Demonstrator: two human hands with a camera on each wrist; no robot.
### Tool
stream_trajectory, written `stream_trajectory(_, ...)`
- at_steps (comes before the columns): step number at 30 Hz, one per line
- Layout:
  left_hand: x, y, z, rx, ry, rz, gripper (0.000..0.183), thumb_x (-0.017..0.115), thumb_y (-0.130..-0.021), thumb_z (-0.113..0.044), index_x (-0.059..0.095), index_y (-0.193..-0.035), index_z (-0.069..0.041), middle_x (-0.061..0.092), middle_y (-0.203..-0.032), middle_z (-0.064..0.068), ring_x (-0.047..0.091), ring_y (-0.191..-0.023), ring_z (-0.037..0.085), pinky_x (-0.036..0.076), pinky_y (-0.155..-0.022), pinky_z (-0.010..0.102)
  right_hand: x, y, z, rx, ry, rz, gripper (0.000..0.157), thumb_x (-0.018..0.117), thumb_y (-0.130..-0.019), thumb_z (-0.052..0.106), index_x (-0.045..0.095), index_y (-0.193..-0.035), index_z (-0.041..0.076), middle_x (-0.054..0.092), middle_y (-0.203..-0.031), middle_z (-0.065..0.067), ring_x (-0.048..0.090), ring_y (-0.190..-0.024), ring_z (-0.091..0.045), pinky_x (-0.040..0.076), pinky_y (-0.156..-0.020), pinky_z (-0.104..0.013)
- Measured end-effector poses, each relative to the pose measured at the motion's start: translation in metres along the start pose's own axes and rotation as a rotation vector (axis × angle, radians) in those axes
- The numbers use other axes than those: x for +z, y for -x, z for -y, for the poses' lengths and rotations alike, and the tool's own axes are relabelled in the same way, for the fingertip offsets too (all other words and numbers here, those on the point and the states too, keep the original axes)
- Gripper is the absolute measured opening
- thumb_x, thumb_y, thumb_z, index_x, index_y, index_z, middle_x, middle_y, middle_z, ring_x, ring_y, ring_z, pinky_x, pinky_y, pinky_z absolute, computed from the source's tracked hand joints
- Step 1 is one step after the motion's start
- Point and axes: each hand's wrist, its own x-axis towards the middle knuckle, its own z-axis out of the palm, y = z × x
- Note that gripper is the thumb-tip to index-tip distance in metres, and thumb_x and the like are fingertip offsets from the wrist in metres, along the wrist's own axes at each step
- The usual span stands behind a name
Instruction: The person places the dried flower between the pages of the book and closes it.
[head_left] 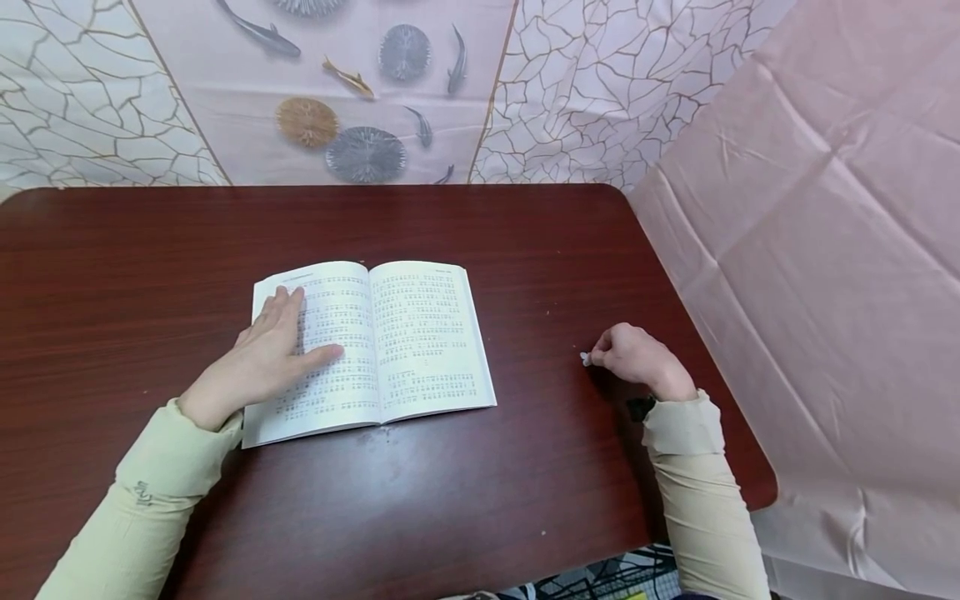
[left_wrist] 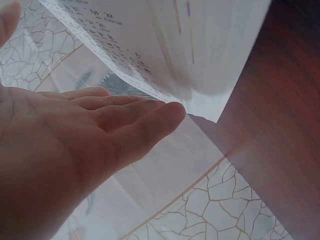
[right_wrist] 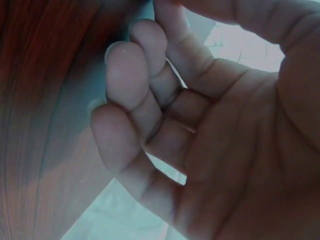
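An open book [head_left: 427,350] with printed pages lies on the dark red-brown table. My left hand [head_left: 262,358] rests on its left page, fingers straight and thumb spread toward the spine. The left wrist view has that hand [left_wrist: 100,130] beside the book's page edges [left_wrist: 215,65]. To the right of the book, my right hand [head_left: 637,358] pinches a small whitish object [head_left: 586,359] between thumb and forefinger, low over the tabletop. Its kind is too small to tell. In the right wrist view the other fingers of the hand [right_wrist: 200,115] are curled, and the pinched object does not show.
The wooden table [head_left: 540,467] extends around the book. A patterned cloth [head_left: 465,125] hangs behind its far edge, and a pinkish cloth [head_left: 840,250] covers the right side. Tiny specks dot the tabletop. A dark wire basket [head_left: 622,579] shows below the near edge.
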Motion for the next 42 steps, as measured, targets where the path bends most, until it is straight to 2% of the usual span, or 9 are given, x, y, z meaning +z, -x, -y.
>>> stream_trajectory(12,0.001,0.0,-0.001,-0.002,0.0,0.013,0.109,0.056,-0.091,-0.06,-0.005,-0.151,0.009,-0.009,-0.156,0.031,-0.007,-0.144,0.046,0.007,-0.109,0.068,-0.001,0.001,-0.001,-0.049,-0.017,-0.007,0.017,0.061,-0.089,0.01,0.075,-0.089,0.003,0.07,-0.083,-0.004,0.052,-0.066,-0.017,0.043,-0.059,-0.03)
stream_trajectory(17,0.001,-0.001,-0.002,-0.006,0.0,0.01,0.109,0.057,-0.091,-0.059,-0.004,-0.151,0.008,-0.008,-0.157,0.03,-0.006,-0.144,0.046,0.008,-0.108,0.069,-0.001,0.0,0.005,0.001,0.024,-0.008,0.017,0.061,-0.089,0.013,0.077,-0.088,0.008,0.07,-0.084,-0.002,0.052,-0.068,-0.018,0.043,-0.059,-0.031)
stream_trajectory(21,0.001,-0.001,-0.001,-0.001,0.004,0.009,0.109,0.056,-0.091,-0.059,-0.005,-0.151,0.008,-0.009,-0.157,0.03,-0.007,-0.144,0.046,0.008,-0.107,0.07,-0.002,-0.003,0.007,0.049,0.053,0.004,0.017,0.064,-0.09,0.02,0.079,-0.088,0.012,0.069,-0.079,0.0,0.05,-0.068,-0.017,0.041,-0.058,-0.032)
stream_trajectory(24,0.001,-0.001,-0.001,0.002,0.008,0.006,0.109,0.056,-0.091,-0.059,-0.005,-0.151,0.008,-0.009,-0.157,0.031,-0.007,-0.144,0.046,0.007,-0.108,0.069,-0.001,-0.005,0.009,0.072,0.078,0.006,0.018,0.066,-0.089,0.025,0.078,-0.083,0.014,0.065,-0.071,0.002,0.049,-0.067,-0.018,0.04,-0.058,-0.033)
stream_trajectory(29,0.002,0.002,0.001,-0.004,0.011,0.004,0.109,0.056,-0.091,-0.059,-0.005,-0.151,0.009,-0.008,-0.156,0.031,-0.007,-0.144,0.046,0.007,-0.108,0.069,-0.001,-0.009,0.012,0.092,0.12,0.014,0.023,0.066,-0.085,0.028,0.07,-0.067,0.014,0.048,-0.058,0.005,0.045,-0.062,-0.017,0.039,-0.056,-0.035)
stream_trajectory(37,0.001,0.002,0.001,0.006,0.018,0.0,0.109,0.056,-0.091,-0.059,-0.004,-0.15,0.01,-0.008,-0.156,0.032,-0.007,-0.144,0.047,0.006,-0.108,0.069,0.0,-0.014,0.007,0.083,0.108,0.036,0.025,0.066,-0.087,0.029,0.071,-0.069,0.014,0.049,-0.059,0.005,0.045,-0.062,-0.017,0.04,-0.056,-0.034)
stream_trajectory(42,0.0,0.002,0.001,0.003,0.016,0.004,0.11,0.056,-0.091,-0.059,-0.005,-0.15,0.01,-0.009,-0.156,0.031,-0.008,-0.144,0.046,0.007,-0.108,0.07,-0.001,-0.017,0.001,0.032,0.061,0.039,0.026,0.066,-0.089,0.028,0.072,-0.07,0.011,0.049,-0.057,0.005,0.045,-0.06,-0.015,0.039,-0.054,-0.031)
